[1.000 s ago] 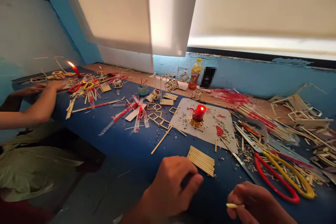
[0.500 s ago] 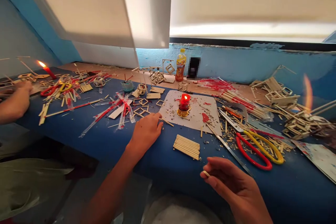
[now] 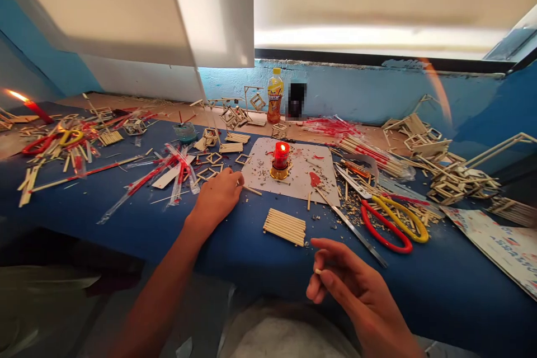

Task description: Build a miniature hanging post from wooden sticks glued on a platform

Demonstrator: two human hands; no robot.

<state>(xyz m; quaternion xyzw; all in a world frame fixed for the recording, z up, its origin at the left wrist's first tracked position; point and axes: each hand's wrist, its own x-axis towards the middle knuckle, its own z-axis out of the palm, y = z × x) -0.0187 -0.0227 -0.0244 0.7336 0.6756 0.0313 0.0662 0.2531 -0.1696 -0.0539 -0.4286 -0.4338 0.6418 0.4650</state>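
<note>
My left hand [image 3: 217, 198] reaches out over the blue table [image 3: 176, 235], fingers curled onto a thin wooden stick [image 3: 253, 191] near several small square stick frames [image 3: 210, 170]. My right hand [image 3: 352, 282] hovers near the table's front edge, thumb and fingers pinched on a short pale stick piece [image 3: 318, 271]. Between the hands lies a flat panel of glued sticks [image 3: 285, 226]. A lit red candle [image 3: 280, 159] stands on a grey card [image 3: 293, 179] just beyond.
Red-and-yellow scissors [image 3: 392, 221] and a metal ruler [image 3: 356, 229] lie to the right among stick scraps. Stick structures [image 3: 453, 179] pile at far right. A yellow bottle [image 3: 274, 96] stands at the back. Another candle [image 3: 29, 105] burns far left beside more scissors [image 3: 54, 140].
My left hand went from the near edge out to the stick by the square frames. The view swung right, so the other person's arm at left left the frame.
</note>
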